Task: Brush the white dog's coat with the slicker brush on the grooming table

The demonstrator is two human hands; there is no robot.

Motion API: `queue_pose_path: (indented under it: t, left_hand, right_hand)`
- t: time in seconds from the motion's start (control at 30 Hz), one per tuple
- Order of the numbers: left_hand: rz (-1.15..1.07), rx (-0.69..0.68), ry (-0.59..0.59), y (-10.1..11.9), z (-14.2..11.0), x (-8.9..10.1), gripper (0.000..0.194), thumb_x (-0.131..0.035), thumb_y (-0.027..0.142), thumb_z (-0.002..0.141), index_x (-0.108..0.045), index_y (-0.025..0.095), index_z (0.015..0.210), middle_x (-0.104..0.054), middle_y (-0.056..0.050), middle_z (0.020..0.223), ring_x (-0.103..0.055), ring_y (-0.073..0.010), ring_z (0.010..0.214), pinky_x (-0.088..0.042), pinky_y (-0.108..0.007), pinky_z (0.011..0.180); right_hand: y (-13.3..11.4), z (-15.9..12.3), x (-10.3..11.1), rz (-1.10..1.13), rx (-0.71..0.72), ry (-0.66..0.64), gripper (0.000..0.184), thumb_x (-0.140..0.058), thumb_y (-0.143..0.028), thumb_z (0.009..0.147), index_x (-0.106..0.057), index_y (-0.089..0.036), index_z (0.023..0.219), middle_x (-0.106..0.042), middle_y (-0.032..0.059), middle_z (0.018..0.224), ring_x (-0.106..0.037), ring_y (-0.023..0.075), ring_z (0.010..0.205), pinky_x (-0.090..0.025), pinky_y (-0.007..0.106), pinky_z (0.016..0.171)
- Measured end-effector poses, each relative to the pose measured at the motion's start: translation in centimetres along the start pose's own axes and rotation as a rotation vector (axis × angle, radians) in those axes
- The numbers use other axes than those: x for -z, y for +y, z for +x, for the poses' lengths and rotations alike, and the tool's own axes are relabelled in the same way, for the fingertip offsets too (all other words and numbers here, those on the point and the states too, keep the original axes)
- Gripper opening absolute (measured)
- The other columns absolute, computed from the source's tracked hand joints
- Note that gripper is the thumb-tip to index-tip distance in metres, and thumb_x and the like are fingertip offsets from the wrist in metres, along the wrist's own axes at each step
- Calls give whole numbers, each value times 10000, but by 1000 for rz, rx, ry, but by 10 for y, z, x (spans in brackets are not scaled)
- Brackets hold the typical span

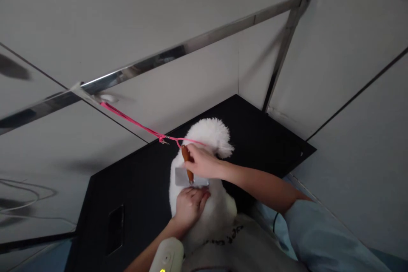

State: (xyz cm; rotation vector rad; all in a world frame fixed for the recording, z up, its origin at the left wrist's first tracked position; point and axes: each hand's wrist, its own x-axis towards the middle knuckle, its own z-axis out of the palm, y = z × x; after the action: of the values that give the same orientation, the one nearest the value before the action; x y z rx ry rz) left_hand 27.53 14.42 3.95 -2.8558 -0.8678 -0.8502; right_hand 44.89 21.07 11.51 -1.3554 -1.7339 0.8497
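a small fluffy white dog [204,187] stands on a flat black grooming table [134,195], in the middle of the picture and close to the person. its round puffy head [213,134] points to the far side, away from the camera, so no face shows. its coat looks soft, thick and very clean, like cotton wool.

a thin pink leash [137,124] runs from the dog's neck up and to the left to a shiny metal bar [178,51] over the table. it is pulled straight, which seems to keep the dog from walking off or jumping down. a metal post [282,55] on the far right holds the bar up.

the right hand [204,162] is closed around the brown wooden handle [187,162] of a flat silver brush [190,177]. the brush head lies on the dog's back, just behind the neck, with the flat side on the fur. it looks held that way so the pins can go through the fluff.

the left hand [190,206] rests on the dog's back right below the brush. its fingers are curled into the fur and hold nothing else. it seems to keep the dog still and the fur flat.

a pale plastic device [168,257] sits at the near edge, by the left arm. grey walls [95,17] are all around.
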Motion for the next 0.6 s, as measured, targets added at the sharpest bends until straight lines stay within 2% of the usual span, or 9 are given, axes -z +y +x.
queue_pose_path:
  t: [0.07, 0.13, 0.17, 0.3, 0.33, 0.43, 0.47, 0.57, 0.6]
  left_hand:
    - [7, 6, 11, 0, 1, -1, 326, -448, 274, 974, -702, 161, 804, -657, 2, 559, -597, -145, 492, -426, -277, 535]
    - [13, 7, 9, 1, 2, -2, 311, -452, 266, 971, -702, 154, 825, -647, 4, 551, -590, -146, 484, -425, -279, 525]
    - [12, 7, 3, 1, 2, -3, 309, -450, 264, 970, -702, 152, 833, -649, 1, 557, -592, -148, 487, -426, -280, 523]
    - [6, 22, -30, 1, 3, -7, 308, -443, 253, 965, -698, 153, 824, -656, -18, 575, -607, -165, 505, -433, -291, 517]
    - [12, 29, -41, 1, 3, -8, 293, -450, 240, 959, -697, 154, 827, -652, -19, 574, -606, -169, 507, -434, -297, 517]
    - [25, 30, -51, -1, 4, -11, 261, -463, 213, 948, -694, 163, 838, -643, -27, 574, -593, -171, 504, -434, -308, 512]
    - [19, 25, -45, -1, 5, -12, 264, -461, 216, 949, -691, 168, 830, -639, -29, 570, -588, -168, 501, -433, -308, 510]
    - [-1, 15, -11, -2, 5, -13, 278, -454, 224, 955, -678, 177, 797, -632, -23, 560, -585, -158, 502, -425, -296, 516]
    - [-2, 14, -6, -2, 5, -12, 273, -452, 219, 956, -677, 175, 807, -630, -17, 563, -586, -155, 509, -422, -291, 525]
  right_hand:
    - [-3, 3, 0, -58, -38, -4, 202, -564, -299, 853, -500, -199, 1018, -656, 37, 814, -610, 191, 723, -424, 281, 630]
    - [-6, 5, 0, -118, -72, 133, 235, -503, -300, 902, -481, -194, 1110, -666, 58, 883, -616, 199, 767, -428, 294, 658]
    - [-8, 7, -1, -135, -65, 155, 252, -493, -310, 913, -471, -200, 1137, -669, 58, 902, -617, 200, 774, -428, 295, 660]
    - [-11, 12, -6, -179, -24, -67, 251, -561, -376, 880, -504, -214, 1063, -672, 43, 845, -602, 186, 707, -412, 279, 600]
    - [-11, 14, -6, -206, -43, -55, 257, -555, -376, 885, -503, -207, 1071, -675, 56, 851, -603, 191, 714, -413, 284, 606]
    - [-12, 17, -8, -272, -91, 141, 304, -482, -335, 928, -461, -185, 1191, -683, 100, 925, -622, 223, 792, -430, 317, 666]
    - [-12, 16, -8, -276, -71, 140, 320, -487, -341, 923, -457, -192, 1205, -684, 97, 919, -625, 232, 794, -432, 324, 665]
    - [-12, 14, -8, -219, -6, -49, 247, -565, -354, 867, -521, -227, 1074, -675, 48, 823, -618, 221, 712, -420, 304, 598]
    - [-10, 13, -5, -191, -20, -54, 212, -572, -343, 861, -526, -226, 1032, -668, 41, 805, -615, 214, 698, -417, 297, 586]
